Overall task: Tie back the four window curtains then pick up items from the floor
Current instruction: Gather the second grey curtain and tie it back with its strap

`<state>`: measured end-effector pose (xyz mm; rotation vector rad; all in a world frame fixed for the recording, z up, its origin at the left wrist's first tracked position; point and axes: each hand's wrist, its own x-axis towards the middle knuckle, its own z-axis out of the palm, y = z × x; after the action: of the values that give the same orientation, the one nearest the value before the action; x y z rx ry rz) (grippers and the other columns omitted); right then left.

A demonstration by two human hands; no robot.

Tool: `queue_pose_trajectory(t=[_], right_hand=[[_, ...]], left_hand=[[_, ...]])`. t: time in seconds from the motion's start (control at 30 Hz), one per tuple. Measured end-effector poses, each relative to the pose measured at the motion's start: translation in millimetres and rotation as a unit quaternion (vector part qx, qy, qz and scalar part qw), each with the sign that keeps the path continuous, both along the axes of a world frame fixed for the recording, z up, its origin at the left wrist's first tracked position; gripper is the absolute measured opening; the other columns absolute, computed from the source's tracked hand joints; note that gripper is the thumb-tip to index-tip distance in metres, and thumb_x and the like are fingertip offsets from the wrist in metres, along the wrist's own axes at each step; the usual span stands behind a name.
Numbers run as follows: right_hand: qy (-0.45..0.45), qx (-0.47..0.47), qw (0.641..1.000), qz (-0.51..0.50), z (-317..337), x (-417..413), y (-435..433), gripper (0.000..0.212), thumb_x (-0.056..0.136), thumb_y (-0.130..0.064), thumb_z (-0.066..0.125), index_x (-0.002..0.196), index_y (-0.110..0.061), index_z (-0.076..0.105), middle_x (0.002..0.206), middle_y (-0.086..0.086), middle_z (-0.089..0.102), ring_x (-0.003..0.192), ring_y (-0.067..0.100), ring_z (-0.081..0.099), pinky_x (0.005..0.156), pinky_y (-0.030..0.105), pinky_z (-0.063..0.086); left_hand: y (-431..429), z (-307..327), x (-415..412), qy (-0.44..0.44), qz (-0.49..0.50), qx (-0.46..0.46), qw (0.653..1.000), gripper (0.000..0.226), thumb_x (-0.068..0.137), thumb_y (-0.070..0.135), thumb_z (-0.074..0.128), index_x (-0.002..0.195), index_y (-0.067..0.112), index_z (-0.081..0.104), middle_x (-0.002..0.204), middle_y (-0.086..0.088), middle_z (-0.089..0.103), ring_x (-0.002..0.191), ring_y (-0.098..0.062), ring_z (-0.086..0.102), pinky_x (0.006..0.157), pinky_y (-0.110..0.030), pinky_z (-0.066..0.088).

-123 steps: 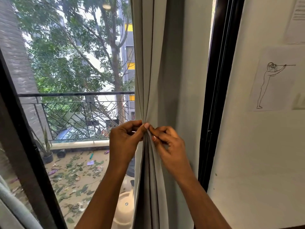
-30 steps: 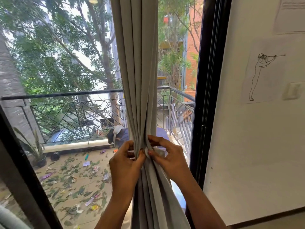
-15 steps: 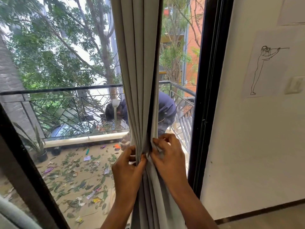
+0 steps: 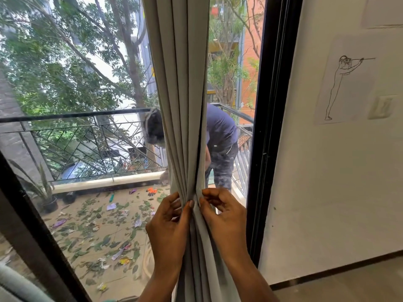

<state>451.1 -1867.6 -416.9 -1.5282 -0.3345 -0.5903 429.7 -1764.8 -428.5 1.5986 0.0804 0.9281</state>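
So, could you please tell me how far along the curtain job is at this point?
Done: this curtain is already gathered into a narrow bunch of pleats away from the window frame. In hand: the left hand and right hand pinch the bunch from either side; no tie-back shows yet. Left: securing it, any other curtains out of view, and the floor pickup; leaves and scraps lie on the balcony outside.

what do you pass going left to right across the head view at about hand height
potted plant → leaf-strewn balcony floor → left hand → gathered curtain → right hand → black window frame → white wall
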Motion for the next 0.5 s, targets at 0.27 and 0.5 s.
queue_pose_trajectory(t=[0.27, 0.5], right_hand=[[0.053, -0.002, 0.997, 0.048, 7, -4, -2, 0.023, 0.084, -0.005, 0.068, 0.089, -0.027, 0.066, 0.087, -0.008, 0.070, 0.083, -0.001, 0.066, 0.075, 0.014, 0.050], [0.076, -0.002, 0.994, 0.078, 7, -2, -6, 0.024, 0.079, -0.008, 0.073, 0.090, -0.028, 0.069, 0.085, -0.006, 0.073, 0.082, 0.006, 0.069, 0.079, 0.023, 0.055]], left_hand=[[-3, -5, 5, -0.004, -0.050, -0.011, 0.999, 0.019, 0.078, 0.016, 0.075, 0.095, 0.024, 0.073, 0.085, 0.015, 0.075, 0.078, -0.004, 0.072, 0.071, -0.020, 0.056], [5, -7, 9, 0.005, -0.077, -0.033, 0.996, 0.017, 0.073, 0.029, 0.073, 0.090, 0.031, 0.073, 0.085, 0.003, 0.075, 0.076, -0.006, 0.070, 0.065, -0.022, 0.053]])
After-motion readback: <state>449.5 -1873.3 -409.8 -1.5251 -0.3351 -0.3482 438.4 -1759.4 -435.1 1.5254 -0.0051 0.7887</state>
